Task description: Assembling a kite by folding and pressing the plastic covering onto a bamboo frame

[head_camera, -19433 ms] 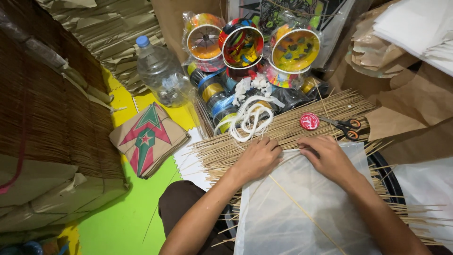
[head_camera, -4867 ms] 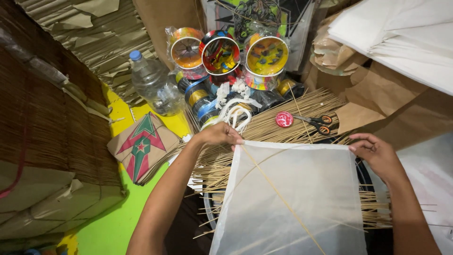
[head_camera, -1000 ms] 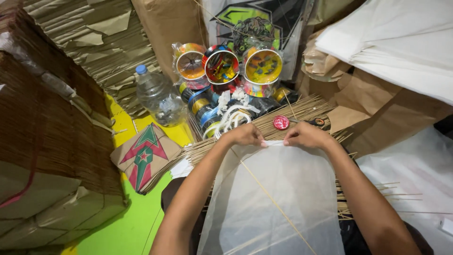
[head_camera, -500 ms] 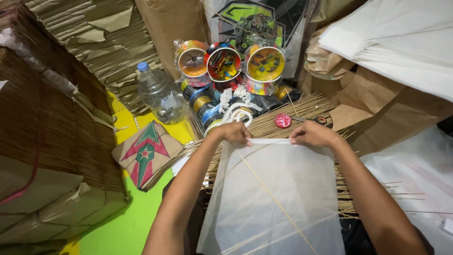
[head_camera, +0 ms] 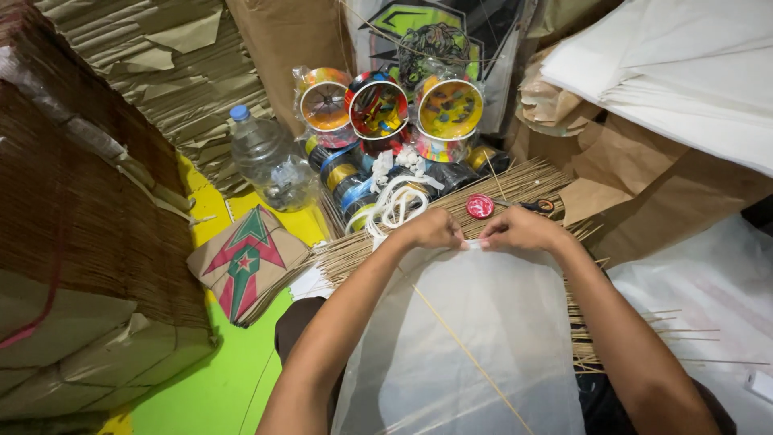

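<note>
**A:** Hands were both up at the far edge of that thin white sheet (head_camera: 475, 354). Left hand (head_camera: 431, 229) and right hand (head_camera: 522, 229) sat almost knuckle to knuckle, fingertips pinching the sheet's top edge right where they met. Fingers curled in, not spread.

**B:** Where was the sheet lying?

**A:** Over the person's lap, on top of a big spread of thin bamboo sticks (head_camera: 515, 181). One stick (head_camera: 471, 358) ran diagonally across the sheet, from near the left hand down toward the person.

**B:** Anything just past the hands?

**A:** Small red round thing (head_camera: 481, 206) and scissors (head_camera: 535, 206) lay on the sticks, near the right hand. A coil of white cord (head_camera: 394, 205) sat close to the left one. Behind that, colourful spools (head_camera: 378, 109), and a clear plastic bottle with a blue cap (head_camera: 270, 161) off to the left. A stack of paper with a red and green arrow pattern (head_camera: 245, 262) sat on the green floor (head_camera: 217, 387).
</note>
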